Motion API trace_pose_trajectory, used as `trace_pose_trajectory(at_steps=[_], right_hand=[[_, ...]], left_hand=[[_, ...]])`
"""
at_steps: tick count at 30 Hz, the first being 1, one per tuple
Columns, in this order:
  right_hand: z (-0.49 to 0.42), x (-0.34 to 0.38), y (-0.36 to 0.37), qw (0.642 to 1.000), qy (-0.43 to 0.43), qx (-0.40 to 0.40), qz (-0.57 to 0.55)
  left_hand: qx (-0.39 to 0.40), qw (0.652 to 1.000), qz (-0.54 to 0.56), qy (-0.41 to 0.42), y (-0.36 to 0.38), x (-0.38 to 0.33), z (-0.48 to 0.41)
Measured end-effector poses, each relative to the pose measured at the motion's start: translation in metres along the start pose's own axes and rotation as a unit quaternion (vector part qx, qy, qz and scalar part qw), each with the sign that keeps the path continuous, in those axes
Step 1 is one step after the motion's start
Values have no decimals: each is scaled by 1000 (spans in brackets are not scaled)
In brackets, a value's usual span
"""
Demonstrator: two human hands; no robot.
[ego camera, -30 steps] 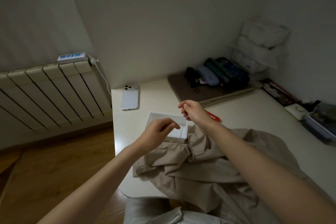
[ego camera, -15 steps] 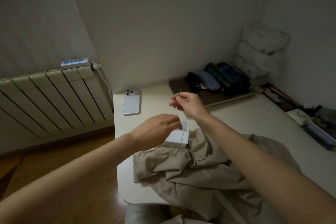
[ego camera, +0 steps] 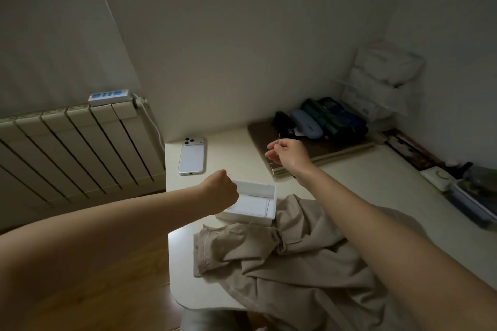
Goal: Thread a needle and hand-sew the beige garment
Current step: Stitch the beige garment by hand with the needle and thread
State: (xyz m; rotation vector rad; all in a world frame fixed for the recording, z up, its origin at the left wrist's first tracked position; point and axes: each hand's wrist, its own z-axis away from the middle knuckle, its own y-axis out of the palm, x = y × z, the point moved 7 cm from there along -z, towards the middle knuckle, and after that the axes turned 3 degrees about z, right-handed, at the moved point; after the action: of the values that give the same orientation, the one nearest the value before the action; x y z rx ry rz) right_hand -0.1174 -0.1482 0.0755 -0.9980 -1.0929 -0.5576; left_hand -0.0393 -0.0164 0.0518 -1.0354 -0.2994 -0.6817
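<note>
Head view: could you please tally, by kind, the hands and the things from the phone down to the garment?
Hands: 2 (left hand, right hand)
Needle: 1, pinched by the right hand
Phone: 1
White box: 1
Beige garment: 1
Total: 6

Dim, flat indoor light leaves everything grey-brown and slightly grainy. The brightest patch is the counter (ego camera: 180, 250) edge at 7 o'clock, which glows pale. Shadows are soft and shallow. A power strip (ego camera: 110, 94) shows a small red glow at 10 o'clock. The needle (ego camera: 280, 135) in the right hand (ego camera: 286, 153) is a barely resolved sliver. Wide-angle bending fans the radiator (ego camera: 67, 148) ribs and swells both forearms near the lower edge.
</note>
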Motion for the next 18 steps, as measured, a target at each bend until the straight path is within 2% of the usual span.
trace_pose_trajectory(at_steps=[3, 6, 8, 10, 12, 14, 18], right_hand=[[-1, -9, 0, 1000, 9, -2, 3], [2, -13, 3, 1000, 5, 13, 10], [6, -12, 7, 999, -8, 35, 21], [9, -12, 11, 998, -17, 55, 26], [12, -13, 16, 997, -20, 74, 28], [15, -15, 22, 995, -17, 94, 20], [23, -16, 27, 993, -19, 115, -4]], left_hand=[[3, 986, 157, 47, -2, -1, 9], [-8, 945, 318, 71, -7, -1, 11], [-78, 934, 339, 79, -15, 4, 13], [-186, 919, 335, 93, -28, 10, 18], [-276, 882, 369, 102, -41, 16, 24], [-311, 833, 446, 101, -49, 24, 28], [-260, 724, 634, 78, -55, 35, 30]])
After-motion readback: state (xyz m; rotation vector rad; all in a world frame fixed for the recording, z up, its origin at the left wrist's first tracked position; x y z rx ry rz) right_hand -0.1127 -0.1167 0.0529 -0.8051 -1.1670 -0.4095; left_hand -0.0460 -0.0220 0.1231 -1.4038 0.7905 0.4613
